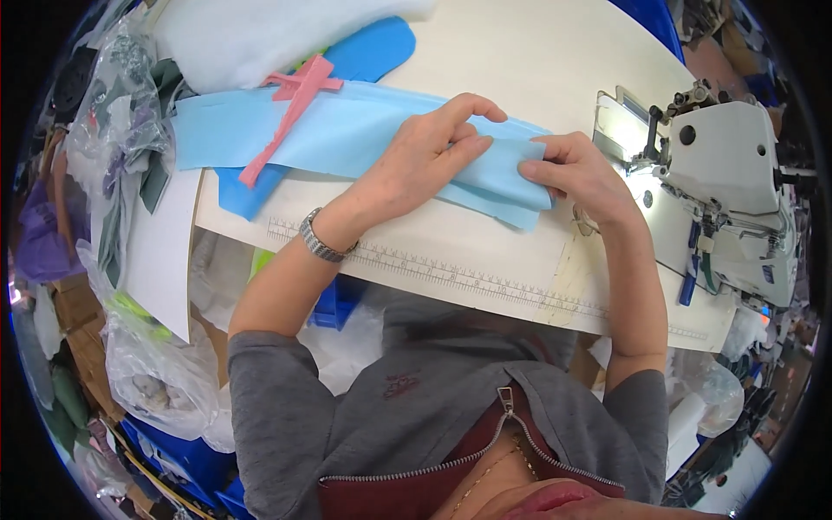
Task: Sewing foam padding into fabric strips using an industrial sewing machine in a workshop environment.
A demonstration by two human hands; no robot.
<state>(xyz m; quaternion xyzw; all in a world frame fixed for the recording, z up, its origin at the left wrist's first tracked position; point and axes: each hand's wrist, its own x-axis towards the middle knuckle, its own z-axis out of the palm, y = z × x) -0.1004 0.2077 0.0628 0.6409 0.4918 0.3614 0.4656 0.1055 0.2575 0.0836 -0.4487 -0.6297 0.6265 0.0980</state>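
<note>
A long strip of light blue fabric (pixel 347 130) lies in layers across the table. My right hand (pixel 589 178) is closed on its right end, thumb and fingers pinching the edge of the upper layer. My left hand (pixel 425 165) rests over the strip with index finger and thumb apart, the thumb tip at the fold of the upper layer. Across the left part of the strip lies a pink fabric band (pixel 290 121). Darker blue fabric pieces (pixel 373 50) show behind the strip and under its near edge.
White padding (pixel 251 39) covers the table's far left. A white sewing machine (pixel 724 160) stands close to my right hand. Ruler markings (pixel 433 270) run along the table's near edge. Clear plastic bags (pixel 160 373) and a white board (pixel 156 260) are on the left.
</note>
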